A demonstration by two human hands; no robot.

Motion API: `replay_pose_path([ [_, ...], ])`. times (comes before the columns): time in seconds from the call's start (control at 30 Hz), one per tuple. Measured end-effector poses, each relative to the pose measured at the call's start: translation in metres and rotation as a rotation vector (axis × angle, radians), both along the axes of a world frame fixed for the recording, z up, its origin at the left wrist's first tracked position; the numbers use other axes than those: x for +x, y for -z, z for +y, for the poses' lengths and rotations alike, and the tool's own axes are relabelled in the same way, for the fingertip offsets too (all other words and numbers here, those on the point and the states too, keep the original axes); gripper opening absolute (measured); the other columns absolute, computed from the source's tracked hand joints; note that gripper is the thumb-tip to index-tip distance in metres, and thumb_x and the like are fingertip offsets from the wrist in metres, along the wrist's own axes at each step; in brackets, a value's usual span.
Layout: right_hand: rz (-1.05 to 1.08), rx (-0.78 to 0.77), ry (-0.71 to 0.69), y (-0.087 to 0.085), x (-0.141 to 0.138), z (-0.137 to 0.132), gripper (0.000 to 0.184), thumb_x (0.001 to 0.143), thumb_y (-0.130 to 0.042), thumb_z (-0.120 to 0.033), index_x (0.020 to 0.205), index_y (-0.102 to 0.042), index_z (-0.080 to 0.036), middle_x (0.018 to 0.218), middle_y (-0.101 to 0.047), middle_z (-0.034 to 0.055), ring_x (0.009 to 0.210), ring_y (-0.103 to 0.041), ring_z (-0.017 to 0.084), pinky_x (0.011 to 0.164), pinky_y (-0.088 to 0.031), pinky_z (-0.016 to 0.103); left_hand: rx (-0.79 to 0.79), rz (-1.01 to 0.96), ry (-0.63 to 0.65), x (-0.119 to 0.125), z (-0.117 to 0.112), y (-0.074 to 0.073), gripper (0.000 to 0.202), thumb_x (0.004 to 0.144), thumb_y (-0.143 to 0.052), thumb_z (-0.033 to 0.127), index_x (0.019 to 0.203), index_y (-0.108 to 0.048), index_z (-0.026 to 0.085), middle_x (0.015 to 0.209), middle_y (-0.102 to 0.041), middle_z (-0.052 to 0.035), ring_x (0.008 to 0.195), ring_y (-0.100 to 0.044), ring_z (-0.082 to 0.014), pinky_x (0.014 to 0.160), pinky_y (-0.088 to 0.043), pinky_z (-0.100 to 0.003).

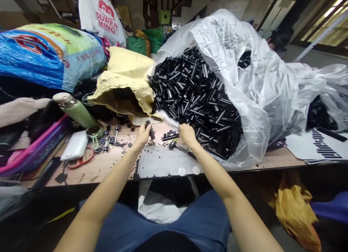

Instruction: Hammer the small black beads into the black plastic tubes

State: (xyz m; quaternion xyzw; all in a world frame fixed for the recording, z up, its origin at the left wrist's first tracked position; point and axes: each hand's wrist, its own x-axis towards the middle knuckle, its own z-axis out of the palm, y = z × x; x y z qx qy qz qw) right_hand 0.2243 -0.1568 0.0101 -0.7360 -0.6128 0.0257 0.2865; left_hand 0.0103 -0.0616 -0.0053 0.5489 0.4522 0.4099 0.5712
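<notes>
My left hand (143, 135) is closed around a black piece with a bumpy, checkered surface (151, 131), held just above the table. My right hand (187, 133) is closed at the front edge of a big clear plastic bag (251, 96), with the bag's edge seemingly pinched in its fingers. Inside the bag lies a heap of short black tubes (187, 87). Between my hands, a single black tube (170, 137) rests beside several small black round caps (171, 132). A hammer (179, 147) lies below my right wrist.
A yellow paper sack (126, 69) gapes open behind my left hand. To the left are a green bottle (78, 110), a white box-like object (74, 145), red-handled scissors (83, 159) and loose parts. A pale plate (153, 161) lies at the table's front edge.
</notes>
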Motion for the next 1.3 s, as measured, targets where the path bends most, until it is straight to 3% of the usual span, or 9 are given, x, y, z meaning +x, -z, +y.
replay_pose_path([
  [0.13,0.337,0.108,-0.112,0.007,-0.037,-0.016,0.019,0.090,-0.050,-0.027,0.093,-0.065,-0.016,0.090,-0.068,0.0064,0.082,-0.062,0.016,0.079,-0.049,0.030,-0.421,-0.325,0.021,-0.011,-0.048,-0.001,0.019,0.089,-0.055,0.034,0.087,-0.050,0.015,0.071,-0.057,0.0000,0.054,-0.056,-0.0087,0.050,-0.047,-0.020],
  [0.27,0.866,0.170,-0.281,0.024,-0.083,-0.056,0.031,0.082,-0.061,-0.048,0.089,-0.064,-0.018,0.082,-0.068,0.0037,0.073,-0.064,0.016,0.071,-0.054,0.032,-0.566,-0.456,0.168,-0.011,-0.077,-0.007,0.029,0.076,-0.071,0.035,0.076,-0.055,0.012,0.062,-0.055,-0.0001,0.044,-0.046,-0.0038,0.036,-0.031,-0.013],
  [0.37,0.684,0.132,-0.326,0.018,-0.094,-0.070,0.047,0.074,-0.069,-0.049,0.109,-0.061,-0.019,0.105,-0.066,0.0094,0.094,-0.064,0.022,0.082,-0.053,0.039,-0.400,-0.391,0.106,-0.014,-0.087,-0.010,0.034,0.064,-0.081,0.030,0.066,-0.051,0.013,0.048,-0.046,0.0058,0.037,-0.039,-0.0022,0.034,-0.025,-0.013],
  [0.47,0.255,0.067,-0.444,-0.004,-0.088,-0.068,0.092,0.057,-0.084,-0.042,0.137,-0.042,-0.023,0.143,-0.040,0.0149,0.131,-0.041,0.032,0.106,-0.038,0.050,-0.248,-0.208,0.131,-0.019,-0.097,-0.012,0.037,0.061,-0.083,0.034,0.067,-0.052,0.014,0.044,-0.046,0.0059,0.034,-0.040,-0.0042,0.032,-0.026,-0.015],
  [0.57,0.056,-0.034,-0.522,-0.022,-0.085,-0.066,0.113,0.051,-0.088,-0.038,0.146,-0.028,-0.024,0.145,-0.033,0.0149,0.136,-0.032,0.034,0.112,-0.031,0.051,-0.228,-0.179,0.169,-0.024,-0.106,-0.015,0.040,0.064,-0.080,0.041,0.077,-0.053,0.015,0.048,-0.047,0.0069,0.033,-0.039,-0.0045,0.031,-0.025,-0.016],
  [0.7,0.138,-0.066,-0.480,-0.019,-0.087,-0.080,0.120,0.050,-0.085,-0.050,0.147,-0.021,-0.020,0.140,-0.034,0.0178,0.135,-0.032,0.034,0.111,-0.031,0.051,-0.270,-0.350,0.207,-0.035,-0.108,-0.020,0.049,0.072,-0.070,0.053,0.101,-0.052,0.018,0.066,-0.054,0.0054,0.039,-0.047,-0.0057,0.033,-0.033,-0.017],
  [0.8,0.240,-0.104,-0.482,-0.007,-0.089,-0.098,0.116,0.050,-0.084,-0.056,0.144,-0.026,-0.021,0.139,-0.036,0.0174,0.133,-0.034,0.034,0.111,-0.032,0.052,-0.321,-0.423,0.211,-0.043,-0.108,-0.022,0.045,0.073,-0.071,0.051,0.097,-0.051,0.017,0.071,-0.056,0.0033,0.050,-0.056,-0.0081,0.043,-0.046,-0.020],
  [1.03,0.488,-0.018,-0.492,-0.004,-0.095,-0.116,0.122,0.049,-0.084,-0.057,0.146,-0.019,-0.020,0.145,-0.031,0.0188,0.135,-0.035,0.032,0.108,-0.040,0.049,-0.315,-0.423,0.222,-0.042,-0.120,-0.024,0.042,0.079,-0.063,0.055,0.096,-0.053,0.019,0.051,-0.043,0.0093,0.029,-0.032,-0.0035,0.028,-0.020,-0.013],
  [1.3,0.410,0.113,-0.633,-0.015,-0.109,-0.108,0.125,0.049,-0.085,-0.056,0.147,-0.015,-0.022,0.149,-0.029,0.0180,0.139,-0.030,0.033,0.112,-0.034,0.050,-0.282,-0.394,0.133,-0.043,-0.137,-0.020,0.044,0.082,-0.057,0.052,0.110,-0.059,0.018,0.052,-0.049,0.0067,0.032,-0.040,-0.0060,0.030,-0.028,-0.016],
])
